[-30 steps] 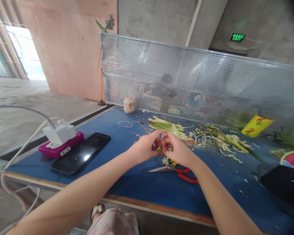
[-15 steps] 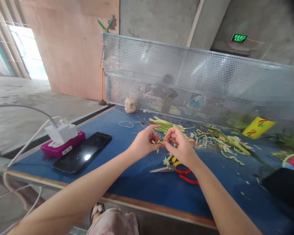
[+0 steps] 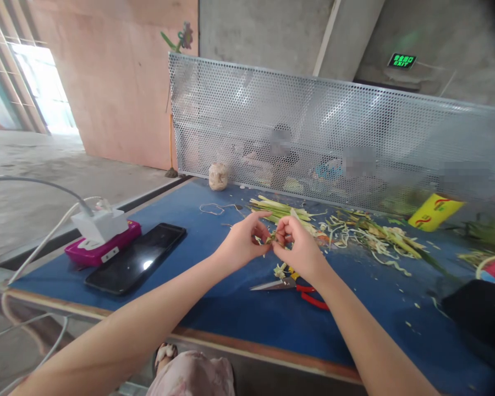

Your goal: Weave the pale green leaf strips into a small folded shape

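My left hand (image 3: 242, 242) and my right hand (image 3: 297, 247) meet above the blue table (image 3: 214, 308), fingers pinched together on a small pale green leaf piece (image 3: 271, 238) held between them. Right below the hands lie red-handled scissors (image 3: 291, 286) with a small folded leaf bit (image 3: 279, 270) beside the blades. Behind the hands a bundle of long green leaf strips (image 3: 280, 210) lies on the table, with a spread of curled trimmings (image 3: 367, 236) to its right.
A black phone (image 3: 137, 257) lies at the left beside a pink box (image 3: 103, 247) carrying a white charger (image 3: 99, 224) with cables. A perforated metal screen (image 3: 334, 137) closes the table's back; people sit behind it. A yellow packet (image 3: 433, 213) and a black object (image 3: 476, 316) are at the right.
Both hands have risen slightly off the table and drawn a little apart, fingertips still working the small leaf piece between them. The scissors have not moved.
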{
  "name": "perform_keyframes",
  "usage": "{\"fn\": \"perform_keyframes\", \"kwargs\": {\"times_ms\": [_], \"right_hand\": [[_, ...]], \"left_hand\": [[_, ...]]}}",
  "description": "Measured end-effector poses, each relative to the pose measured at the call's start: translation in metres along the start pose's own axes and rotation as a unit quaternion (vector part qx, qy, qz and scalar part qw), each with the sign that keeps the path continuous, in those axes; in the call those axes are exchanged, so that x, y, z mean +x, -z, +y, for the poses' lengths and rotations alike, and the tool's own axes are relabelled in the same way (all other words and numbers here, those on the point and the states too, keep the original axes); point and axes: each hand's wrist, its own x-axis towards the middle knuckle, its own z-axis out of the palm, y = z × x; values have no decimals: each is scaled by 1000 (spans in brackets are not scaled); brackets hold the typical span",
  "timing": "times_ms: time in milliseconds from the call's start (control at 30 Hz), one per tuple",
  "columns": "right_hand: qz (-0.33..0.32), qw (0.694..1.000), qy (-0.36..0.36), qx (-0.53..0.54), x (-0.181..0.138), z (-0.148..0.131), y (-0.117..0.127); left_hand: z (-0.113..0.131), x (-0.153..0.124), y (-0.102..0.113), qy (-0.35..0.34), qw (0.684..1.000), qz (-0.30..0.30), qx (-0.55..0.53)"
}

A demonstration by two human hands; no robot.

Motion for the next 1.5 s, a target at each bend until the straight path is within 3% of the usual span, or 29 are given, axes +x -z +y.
{"fn": "perform_keyframes", "kwargs": {"times_ms": [300,600,833,1000,1267,1500], "right_hand": [[-19,997,-44,65,0,-4,-2],[39,996,-74,40,0,-2,-11],[72,992,-65,79,1,0,-11],[56,991,-43,109,1,-5,-7],[117,991,-66,15,0,-7,-8],[131,988,-77,5,-1,-10,-10]], "left_hand": [[5,-3,-4,-8,998,1,61],[5,-7,-9,-37,989,30,137],[6,-3,-6,-47,990,60,118],[9,-1,-1,-23,992,79,100],[9,-2,-4,-48,988,68,132],[7,-2,-5,-53,989,64,126]]}}
